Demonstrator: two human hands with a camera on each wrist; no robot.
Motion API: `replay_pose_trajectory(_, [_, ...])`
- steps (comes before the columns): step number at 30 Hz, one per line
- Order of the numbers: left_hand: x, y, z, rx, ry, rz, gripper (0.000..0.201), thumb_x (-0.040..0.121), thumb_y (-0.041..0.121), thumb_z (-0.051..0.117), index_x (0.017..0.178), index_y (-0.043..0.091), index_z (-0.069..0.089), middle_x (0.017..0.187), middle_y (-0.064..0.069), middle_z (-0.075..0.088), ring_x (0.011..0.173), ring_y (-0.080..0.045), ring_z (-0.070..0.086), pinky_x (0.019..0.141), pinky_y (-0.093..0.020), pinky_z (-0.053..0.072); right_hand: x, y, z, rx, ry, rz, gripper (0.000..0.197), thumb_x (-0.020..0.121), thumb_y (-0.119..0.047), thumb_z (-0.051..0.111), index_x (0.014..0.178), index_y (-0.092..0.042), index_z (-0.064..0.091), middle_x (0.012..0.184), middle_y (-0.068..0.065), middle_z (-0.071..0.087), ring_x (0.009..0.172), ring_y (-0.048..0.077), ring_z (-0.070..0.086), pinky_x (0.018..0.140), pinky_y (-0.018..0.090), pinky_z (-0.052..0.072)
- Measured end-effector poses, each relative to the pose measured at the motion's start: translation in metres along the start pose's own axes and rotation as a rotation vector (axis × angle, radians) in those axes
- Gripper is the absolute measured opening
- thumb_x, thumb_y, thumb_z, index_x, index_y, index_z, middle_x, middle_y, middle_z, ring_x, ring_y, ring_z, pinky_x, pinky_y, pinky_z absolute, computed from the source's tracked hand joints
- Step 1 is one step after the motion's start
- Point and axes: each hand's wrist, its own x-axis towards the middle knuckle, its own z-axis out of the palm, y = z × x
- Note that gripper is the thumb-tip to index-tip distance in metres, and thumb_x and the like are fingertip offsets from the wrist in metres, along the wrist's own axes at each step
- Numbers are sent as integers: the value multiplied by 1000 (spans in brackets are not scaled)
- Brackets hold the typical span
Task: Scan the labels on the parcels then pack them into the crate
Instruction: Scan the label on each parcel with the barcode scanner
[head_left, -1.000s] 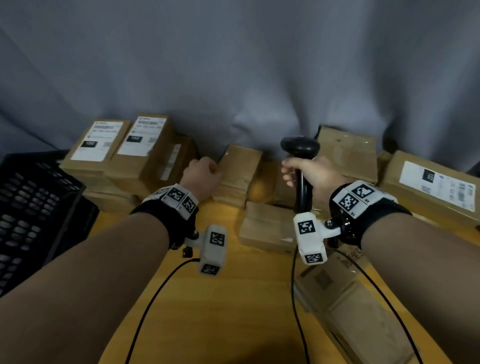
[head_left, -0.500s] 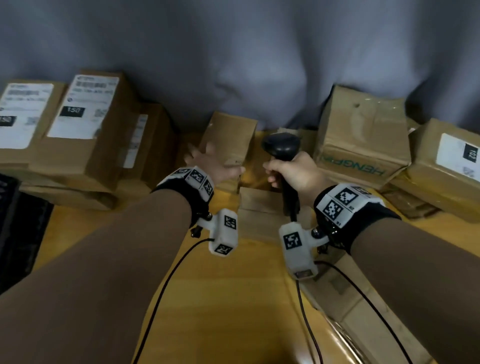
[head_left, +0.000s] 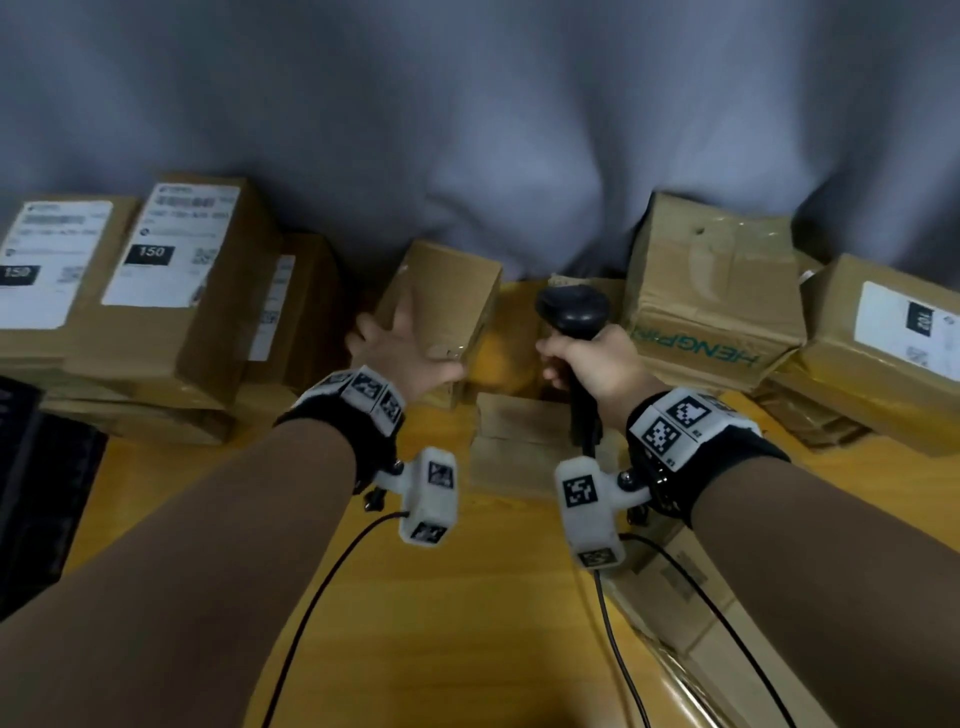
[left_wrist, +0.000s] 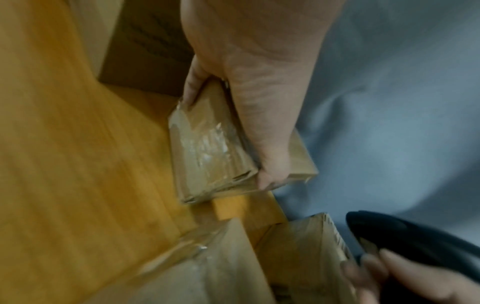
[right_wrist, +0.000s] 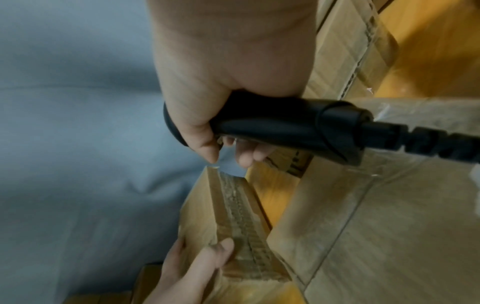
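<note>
Now | left hand (head_left: 402, 353) fingers clasp small parcel (head_left: 447, 296) | right hand (head_left: 589, 364) fist upright round scanner (head_left: 574, 314)

Place: a makeshift parcel-packing station is shown.
Surface: a yellow wooden table (head_left: 467, 597) is seen under both hands.
Goods: taped cardboard parcels (head_left: 711, 291) are stacked beyond the hands; printed shipping labels (head_left: 166, 244) are carried by those left of the left hand (head_left: 400, 348).
Tool: a black barcode scanner (head_left: 574, 312) is held in the right hand (head_left: 592, 364).
Backdrop: a grey curtain (head_left: 467, 130) is hung behind the parcels.
</note>
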Motion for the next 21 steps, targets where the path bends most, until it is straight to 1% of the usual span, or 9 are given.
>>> replay_pose_trajectory(3, [-29, -12, -10, -46, 113, 33, 120, 67, 64, 71, 148, 41, -15, 151, -17, 6, 137, -41, 16, 109, -50, 27, -17, -11, -5, 34, 21, -19, 12, 85, -6, 69, 75, -3, 63, 72, 14, 61, 58, 20, 56, 59, 30, 48])
replay_pose_trajectory(6, [-57, -21, -22, -123, 157, 117, 118, 68, 63, 72, 149, 43, -11, 150, -15, 12, 136, -41, 19, 109, -50, 27, -33, -26, -10, 116, 30, -49, 8, 84, -10, 72, 85, -7, 65, 78, 10, 64, 69, 19, 61, 61, 28, 53])
replay_pose_trajectory(9, [-80, -23, -36, -411, 130, 192, 111, 68, 63, 72, 146, 52, -7, 149, -10, 18, 136, -37, 26, 110, -52, 30, -48, -50, -13, 230, -30, -103, 15, 84, -15, 74, 96, -13, 65, 90, 4, 66, 91, 20, 63, 75, 33, 57])
replay_pose_trajectory(11, [-96, -18, -44, -740, 75, 243, 103, 74, 57, 71, 148, 51, 0, 150, -4, 25, 132, -30, 36, 105, -50, 41, -61, -68, -17, 281, -88, -123, 14, 83, -18, 74, 94, -15, 65, 91, 5, 68, 97, 25, 65, 86, 40, 56])
replay_pose_trajectory(13, [-112, -11, -48, -1115, -50, 280, 81, 85, 46, 66, 149, 43, 17, 144, 4, 38, 126, -22, 44, 94, -46, 51, -76, -79, -20, 358, -128, -102, 17, 82, -20, 76, 94, -14, 65, 90, 9, 69, 95, 30, 67, 90, 46, 55])
replay_pose_trajectory(15, [-120, -6, -47, -1401, -224, 294, 59, 87, 47, 60, 141, 32, 41, 140, 1, 49, 127, -24, 47, 92, -45, 52, -86, -82, -20, 428, -164, -88, 21, 81, -23, 76, 96, -12, 66, 86, 10, 70, 89, 30, 67, 91, 48, 54])
replay_pose_trajectory(16, [-121, -4, -46, -1500, -297, 289, 58, 83, 52, 60, 135, 29, 50, 138, -3, 54, 127, -26, 49, 94, -47, 51, -91, -81, -20, 450, -195, -84, 22, 81, -24, 76, 96, -11, 67, 84, 10, 71, 87, 30, 68, 90, 47, 54])
replay_pose_trajectory(19, [-126, -2, -49, -1585, -312, 226, 61, 72, 54, 63, 123, 21, 62, 129, -5, 64, 125, -26, 54, 106, -51, 41, -103, -75, -19, 495, -313, -93, 27, 81, -18, 75, 103, -3, 70, 91, 15, 75, 88, 30, 71, 91, 46, 55])
replay_pose_trajectory(21, [-127, -2, -56, -1451, -148, 183, 48, 83, 50, 58, 116, 16, 64, 123, -7, 66, 121, -26, 57, 109, -50, 39, -106, -74, -19, 462, -297, -135, 37, 78, -11, 77, 114, -3, 67, 102, 17, 74, 96, 30, 70, 95, 48, 52])
